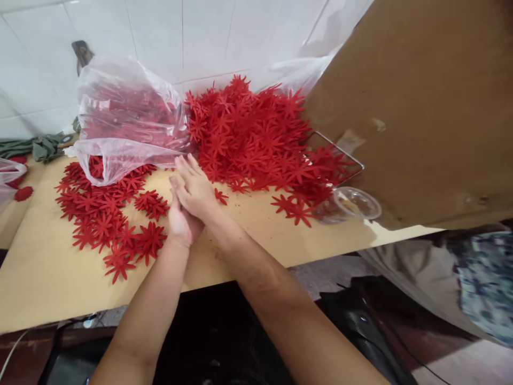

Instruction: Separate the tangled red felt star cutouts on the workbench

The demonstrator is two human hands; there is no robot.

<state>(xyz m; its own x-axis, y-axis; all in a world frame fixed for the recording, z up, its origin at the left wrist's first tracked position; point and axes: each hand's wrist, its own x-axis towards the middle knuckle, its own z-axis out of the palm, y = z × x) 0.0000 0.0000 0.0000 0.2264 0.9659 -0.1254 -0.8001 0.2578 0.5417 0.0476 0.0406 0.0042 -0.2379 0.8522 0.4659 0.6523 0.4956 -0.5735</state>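
Your two hands are stacked together over the tan surface (52, 278), right hand (194, 187) lying flat on top of the left hand (180, 222), palms pressed against each other. Fingers on the right are stretched out straight, pointing toward the plastic bag (120, 115). Whether there's anything sandwiched between the palms, can't tell, so the grip is basically flat and closed on itself with nothing visible in it.

Just left of your hands there's a loose scatter of red flower cutouts (104, 219), and one single cutout (220, 195) sits right beside your right hand. The big heap of red flowers (256, 133) is behind your hands, piled up toward the white tiled wall (160, 32). The clear bag next to that heap is stuffed with more of the same red pieces and its open mouth droops onto the scatter.

Off to the right, a small clear plastic cup (352, 204) sits near the surface's edge, under a big cardboard sheet (420, 107). Some green cloth (40, 147) is bunched at the far left.
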